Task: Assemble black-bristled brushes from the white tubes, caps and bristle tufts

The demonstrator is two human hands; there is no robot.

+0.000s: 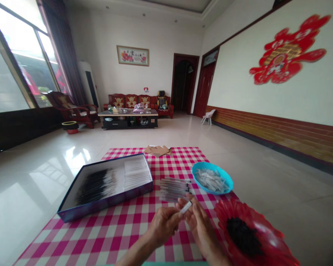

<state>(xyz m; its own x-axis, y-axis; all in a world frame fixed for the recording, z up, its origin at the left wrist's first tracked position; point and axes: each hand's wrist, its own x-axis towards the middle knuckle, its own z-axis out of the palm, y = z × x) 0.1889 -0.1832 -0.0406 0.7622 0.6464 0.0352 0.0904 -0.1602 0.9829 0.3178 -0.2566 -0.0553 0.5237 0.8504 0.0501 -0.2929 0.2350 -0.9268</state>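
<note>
Low over the front of the checked tablecloth, my left hand (168,218) pinches a short white pen barrel (186,207) between thumb and fingers. My right hand (197,218) closes around its far end, and part of the barrel is hidden by the fingers. Just beyond my hands lies a row of several clear pens (173,189) with dark tips pointing right. A shallow dark-blue box (105,201) at left contains a bundle of thin black refills (93,184) and a row of white tubes (135,171).
A blue bowl (231,186) of translucent plastic pieces stands right of the pens. Nearer me is a red flower-shaped bowl (269,236) with small black parts. Torn cardboard (158,150) lies at the far edge of the tablecloth (80,236).
</note>
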